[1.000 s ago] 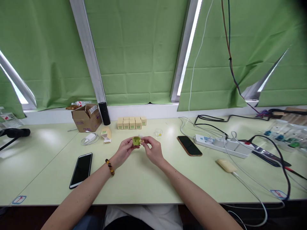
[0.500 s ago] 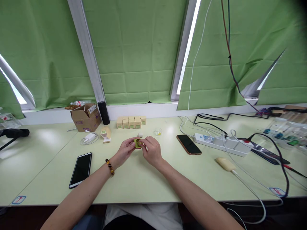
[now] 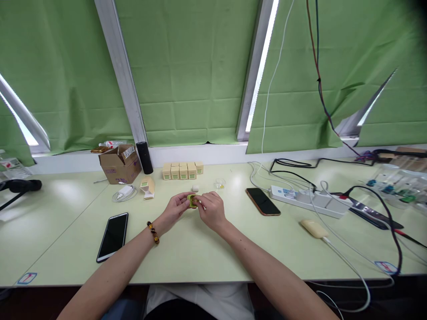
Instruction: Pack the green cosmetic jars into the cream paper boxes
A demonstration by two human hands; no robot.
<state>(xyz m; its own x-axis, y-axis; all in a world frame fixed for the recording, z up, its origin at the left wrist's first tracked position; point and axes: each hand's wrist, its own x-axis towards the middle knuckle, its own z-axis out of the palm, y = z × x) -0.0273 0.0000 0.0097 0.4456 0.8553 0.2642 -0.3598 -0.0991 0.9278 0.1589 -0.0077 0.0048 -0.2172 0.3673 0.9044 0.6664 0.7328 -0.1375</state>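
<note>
Between my hands is a small yellow-green piece [image 3: 191, 201], too small to name more exactly. My left hand [image 3: 176, 206] pinches it from the left with thumb and fingers. From the right, the fingertips of my right hand [image 3: 211, 209] are closed at the piece's edge; whether they hold part of it or something smaller is hidden. Just beyond the fingers a small white cylinder [image 3: 195, 188] stands on the table. A small clear dish [image 3: 219, 183] with a bit of yellow in it lies to its right.
Several small kraft boxes [image 3: 180, 171] stand in a row at the back. An opened kraft box [image 3: 147, 188], a charger [image 3: 125, 192], a cardboard carton [image 3: 120, 165] and a phone [image 3: 112, 237] are on the left. Rightward lie another phone [image 3: 263, 201] and a power strip [image 3: 308, 200] with cables.
The yellow-green piece has turned a little in my fingers. Both hands have shifted slightly, and more of the white cylinder behind them shows.
</note>
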